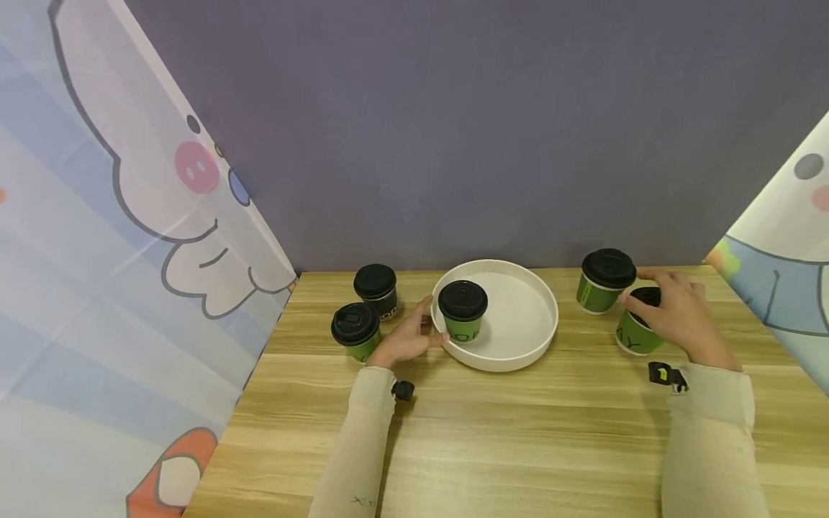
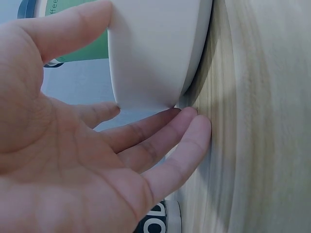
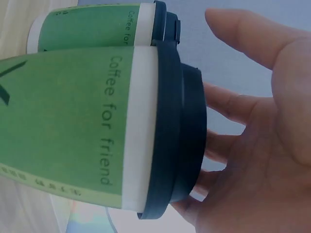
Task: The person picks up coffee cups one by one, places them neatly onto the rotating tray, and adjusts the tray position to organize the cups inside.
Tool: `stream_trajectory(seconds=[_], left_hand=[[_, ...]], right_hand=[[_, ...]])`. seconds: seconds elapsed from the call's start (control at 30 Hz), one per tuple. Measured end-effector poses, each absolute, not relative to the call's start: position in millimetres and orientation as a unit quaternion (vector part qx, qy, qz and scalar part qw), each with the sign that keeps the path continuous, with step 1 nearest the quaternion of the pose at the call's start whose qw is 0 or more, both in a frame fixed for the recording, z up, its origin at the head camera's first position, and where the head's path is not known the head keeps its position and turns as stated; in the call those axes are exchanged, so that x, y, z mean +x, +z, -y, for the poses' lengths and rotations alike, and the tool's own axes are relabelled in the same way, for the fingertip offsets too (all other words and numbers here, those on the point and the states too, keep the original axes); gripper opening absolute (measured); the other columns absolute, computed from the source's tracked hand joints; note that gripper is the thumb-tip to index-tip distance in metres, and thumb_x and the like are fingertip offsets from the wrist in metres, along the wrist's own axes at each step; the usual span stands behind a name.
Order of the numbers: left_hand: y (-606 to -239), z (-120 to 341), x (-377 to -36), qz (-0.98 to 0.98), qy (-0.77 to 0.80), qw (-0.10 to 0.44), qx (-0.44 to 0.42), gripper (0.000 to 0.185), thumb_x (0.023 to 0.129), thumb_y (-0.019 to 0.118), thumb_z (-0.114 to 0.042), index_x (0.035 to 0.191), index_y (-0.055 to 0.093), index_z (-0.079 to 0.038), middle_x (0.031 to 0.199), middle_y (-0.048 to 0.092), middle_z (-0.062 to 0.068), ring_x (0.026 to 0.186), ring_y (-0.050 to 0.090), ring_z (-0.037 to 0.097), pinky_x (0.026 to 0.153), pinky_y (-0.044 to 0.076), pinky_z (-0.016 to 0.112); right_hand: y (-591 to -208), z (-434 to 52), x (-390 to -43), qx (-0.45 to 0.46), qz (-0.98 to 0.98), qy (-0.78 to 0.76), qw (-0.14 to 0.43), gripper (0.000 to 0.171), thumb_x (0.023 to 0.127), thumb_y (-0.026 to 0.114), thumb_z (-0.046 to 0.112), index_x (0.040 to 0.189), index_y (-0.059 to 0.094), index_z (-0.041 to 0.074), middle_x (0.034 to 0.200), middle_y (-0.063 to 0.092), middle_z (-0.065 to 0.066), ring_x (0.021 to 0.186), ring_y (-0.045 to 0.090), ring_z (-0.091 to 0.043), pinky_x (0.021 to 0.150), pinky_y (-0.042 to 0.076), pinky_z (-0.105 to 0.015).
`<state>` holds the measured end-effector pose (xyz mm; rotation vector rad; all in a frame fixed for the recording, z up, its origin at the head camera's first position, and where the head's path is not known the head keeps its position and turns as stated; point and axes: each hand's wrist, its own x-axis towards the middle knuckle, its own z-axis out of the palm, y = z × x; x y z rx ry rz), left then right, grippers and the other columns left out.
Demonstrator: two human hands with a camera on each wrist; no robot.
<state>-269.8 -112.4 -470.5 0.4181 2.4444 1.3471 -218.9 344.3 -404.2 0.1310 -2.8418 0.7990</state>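
Observation:
My left hand [image 1: 406, 341] is at the left side of a round white tray [image 1: 524, 316], thumb and fingers spread. In the left wrist view its thumb and index fingertips touch the tray wall [image 2: 150, 53]. Inside the tray, near that hand, stands a green paper cup [image 1: 463, 329] with a black lid. My right hand [image 1: 680, 309] hovers over the black lid [image 3: 189, 136] of another upright green cup [image 1: 637, 337], fingers spread. The right wrist view shows a gap between thumb and lid; the far fingertips are partly hidden behind it.
Just behind the right-hand cup stands another green cup [image 1: 599, 293] with a black lid. Left of the tray are a black cup [image 1: 382, 301] and a green cup [image 1: 364, 348], both lidded. A grey wall [image 1: 453, 144] rises behind the wooden table [image 1: 518, 446].

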Motion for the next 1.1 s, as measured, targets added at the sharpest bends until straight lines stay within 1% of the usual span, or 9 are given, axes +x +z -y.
stream_trajectory(seconds=[0.1, 0.27, 0.43, 0.6, 0.83, 0.97, 1.1], left_hand=[[-470, 113, -269, -0.855, 0.472, 0.161, 0.143, 0.095, 0.095, 0.073, -0.031, 0.166, 0.011, -0.019, 0.144, 0.057, 0.019, 0.133, 0.057, 0.033, 0.115, 0.042, 0.049], [-470, 113, -269, -0.855, 0.471, 0.164, 0.144, 0.091, 0.098, 0.070, -0.031, 0.166, 0.011, -0.020, 0.144, 0.057, 0.018, 0.134, 0.057, 0.033, 0.114, 0.043, 0.049], [-471, 113, -269, -0.863, 0.459, 0.155, 0.147, 0.084, 0.101, 0.064, -0.030, 0.166, 0.012, -0.023, 0.144, 0.057, 0.018, 0.135, 0.056, 0.032, 0.114, 0.043, 0.049], [-471, 113, -270, -0.867, 0.454, 0.147, 0.146, 0.077, 0.104, 0.059, -0.029, 0.166, 0.014, -0.025, 0.147, 0.056, 0.019, 0.137, 0.054, 0.031, 0.112, 0.045, 0.049], [-472, 113, -270, -0.873, 0.444, 0.141, 0.141, 0.071, 0.107, 0.054, -0.032, 0.166, 0.015, -0.024, 0.146, 0.057, 0.019, 0.137, 0.055, 0.031, 0.112, 0.045, 0.049], [-470, 112, -270, -0.878, 0.437, 0.137, 0.137, 0.068, 0.108, 0.052, -0.032, 0.165, 0.016, -0.025, 0.146, 0.057, 0.019, 0.137, 0.055, 0.032, 0.112, 0.045, 0.050], [-470, 111, -270, -0.883, 0.430, 0.128, 0.141, 0.066, 0.108, 0.050, -0.029, 0.165, 0.017, -0.020, 0.146, 0.057, 0.019, 0.136, 0.056, 0.032, 0.111, 0.046, 0.050]], right_hand=[[-405, -347, -218, 0.038, 0.959, 0.268, 0.082, 0.073, 0.103, 0.061, 0.038, 0.146, 0.039, -0.016, 0.143, 0.034, -0.048, 0.127, 0.023, -0.070, 0.101, 0.015, -0.075], [-405, -352, -216, 0.017, 0.962, 0.266, 0.054, 0.083, 0.101, 0.062, 0.044, 0.148, 0.033, -0.017, 0.144, 0.025, -0.052, 0.128, 0.019, -0.073, 0.100, 0.017, -0.078], [-404, -356, -215, 0.002, 0.964, 0.263, 0.027, 0.088, 0.101, 0.061, 0.047, 0.152, 0.027, -0.016, 0.146, 0.019, -0.054, 0.127, 0.017, -0.076, 0.094, 0.023, -0.079], [-403, -359, -214, -0.002, 0.964, 0.266, 0.001, 0.093, 0.100, 0.061, 0.048, 0.152, 0.022, -0.018, 0.145, 0.015, -0.055, 0.127, 0.016, -0.075, 0.096, 0.023, -0.080], [-401, -363, -212, -0.018, 0.963, 0.266, -0.033, 0.106, 0.098, 0.062, 0.052, 0.155, 0.005, -0.018, 0.145, 0.007, -0.058, 0.124, 0.013, -0.079, 0.091, 0.028, -0.081], [-400, -364, -211, -0.018, 0.963, 0.266, -0.044, 0.110, 0.097, 0.064, 0.052, 0.155, 0.002, -0.018, 0.145, 0.006, -0.058, 0.123, 0.014, -0.079, 0.090, 0.029, -0.081], [-400, -365, -211, -0.017, 0.963, 0.262, -0.056, 0.113, 0.096, 0.066, 0.053, 0.155, 0.000, -0.018, 0.146, 0.004, -0.058, 0.123, 0.015, -0.079, 0.091, 0.030, -0.081]])
